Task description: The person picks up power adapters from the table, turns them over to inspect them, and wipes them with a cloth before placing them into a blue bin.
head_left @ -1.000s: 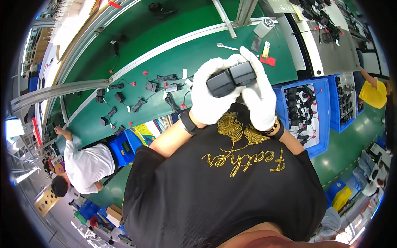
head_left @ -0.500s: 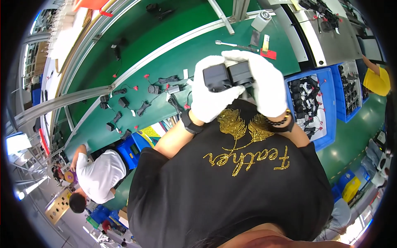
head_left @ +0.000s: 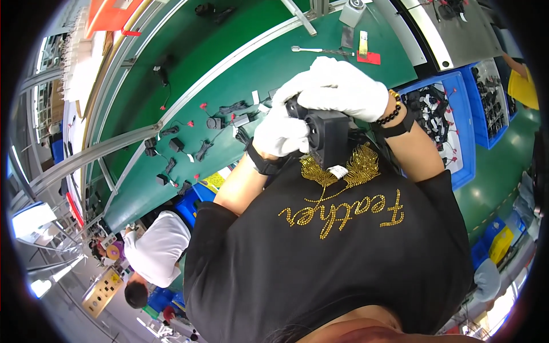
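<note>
Both white-gloved hands, left hand (head_left: pixel 281 136) and right hand (head_left: pixel 343 90), grip a black boxy plastic adapter (head_left: pixel 327 139) close to the chest above the green bench (head_left: pixel 229 74), probably for a closer look.

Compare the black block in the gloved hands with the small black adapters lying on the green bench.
The block is larger and held up by both hands, left and right; the adapters are smaller and lie scattered on the bench, trailing coiled cords. Both are black.

Bright, sharp centre; fisheye-warped edges.
</note>
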Tool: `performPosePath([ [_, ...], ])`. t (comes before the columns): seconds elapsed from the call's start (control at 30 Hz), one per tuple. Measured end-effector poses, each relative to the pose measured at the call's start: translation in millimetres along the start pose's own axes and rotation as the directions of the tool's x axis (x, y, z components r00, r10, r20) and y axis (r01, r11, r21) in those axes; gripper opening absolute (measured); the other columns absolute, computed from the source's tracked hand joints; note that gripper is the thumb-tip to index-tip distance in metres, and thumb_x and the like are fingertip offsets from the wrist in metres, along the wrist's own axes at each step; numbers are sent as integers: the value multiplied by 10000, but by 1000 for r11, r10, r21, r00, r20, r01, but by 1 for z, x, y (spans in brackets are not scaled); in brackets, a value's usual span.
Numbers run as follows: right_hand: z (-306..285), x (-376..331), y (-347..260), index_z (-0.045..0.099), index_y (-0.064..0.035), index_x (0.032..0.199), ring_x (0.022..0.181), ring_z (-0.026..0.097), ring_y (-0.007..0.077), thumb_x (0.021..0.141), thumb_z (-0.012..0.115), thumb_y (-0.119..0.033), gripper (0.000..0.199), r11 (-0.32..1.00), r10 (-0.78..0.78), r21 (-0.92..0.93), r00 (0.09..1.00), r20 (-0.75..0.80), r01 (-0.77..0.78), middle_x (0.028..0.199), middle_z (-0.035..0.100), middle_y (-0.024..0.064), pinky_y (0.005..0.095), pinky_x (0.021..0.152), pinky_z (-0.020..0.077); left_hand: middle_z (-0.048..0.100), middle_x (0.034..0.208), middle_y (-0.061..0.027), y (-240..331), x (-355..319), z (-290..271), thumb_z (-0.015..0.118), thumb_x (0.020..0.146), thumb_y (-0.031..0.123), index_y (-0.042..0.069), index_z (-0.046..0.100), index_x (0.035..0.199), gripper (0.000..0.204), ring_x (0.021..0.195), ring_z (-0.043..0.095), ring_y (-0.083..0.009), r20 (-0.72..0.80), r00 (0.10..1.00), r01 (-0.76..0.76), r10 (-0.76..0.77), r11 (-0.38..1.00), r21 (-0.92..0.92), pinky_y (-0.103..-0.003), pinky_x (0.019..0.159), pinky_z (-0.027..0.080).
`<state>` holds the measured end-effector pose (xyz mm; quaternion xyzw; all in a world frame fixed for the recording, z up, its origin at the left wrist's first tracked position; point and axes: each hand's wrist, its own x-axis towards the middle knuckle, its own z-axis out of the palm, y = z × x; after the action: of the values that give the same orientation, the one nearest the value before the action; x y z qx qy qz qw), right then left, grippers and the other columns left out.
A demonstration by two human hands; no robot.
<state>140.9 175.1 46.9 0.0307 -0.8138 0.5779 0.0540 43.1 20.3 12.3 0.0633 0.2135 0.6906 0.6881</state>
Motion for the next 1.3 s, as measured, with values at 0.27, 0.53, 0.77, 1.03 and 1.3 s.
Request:
performPosePath([
  [0.27,19,-8,19,605,-29,1016,795,523,259,811,492,-182,280,912,-311,-339,927,-210,229,951,616,105,347,753,415,510,1134,-224,-5,3,-23,629,597,-108,16,338,1298,770,705,647,-231,48,998,41,-46,994,99,-250,547,575],
  [0.53,16,-14,14,631,-32,1036,909,607,141,919,420,-199,294,976,-103,-216,926,-363,24,1002,639,70,243,818,455,474,1156,-219,-6,7,-28,662,737,149,-24,383,1231,593,1057,506,-333,40,986,163,-160,982,-95,-415,889,453],
  [0.77,19,-35,-26,556,34,1111,785,573,138,913,435,-79,257,972,215,230,529,-821,-38,963,627,106,256,752,466,500,1173,-234,0,15,-24,586,810,94,-23,335,1288,552,1064,530,-360,77,997,-4,15,989,-145,-429,871,486],
  [1.03,53,-32,-2,369,3,1321,1149,439,369,742,687,-198,691,850,-85,-445,760,-644,-282,1285,414,221,405,980,357,534,1070,-133,-3,31,11,590,784,-33,-54,416,1186,439,1025,551,-232,-267,932,-222,244,969,110,-336,899,479],
  [1.3,51,-31,-2,207,7,1385,1116,432,425,617,718,-166,938,854,-17,-354,661,-750,-380,1274,362,282,417,944,392,481,1112,-132,-28,40,44,664,739,18,20,290,1310,683,940,559,-189,-145,815,-315,562,638,702,-285,796,491],
])
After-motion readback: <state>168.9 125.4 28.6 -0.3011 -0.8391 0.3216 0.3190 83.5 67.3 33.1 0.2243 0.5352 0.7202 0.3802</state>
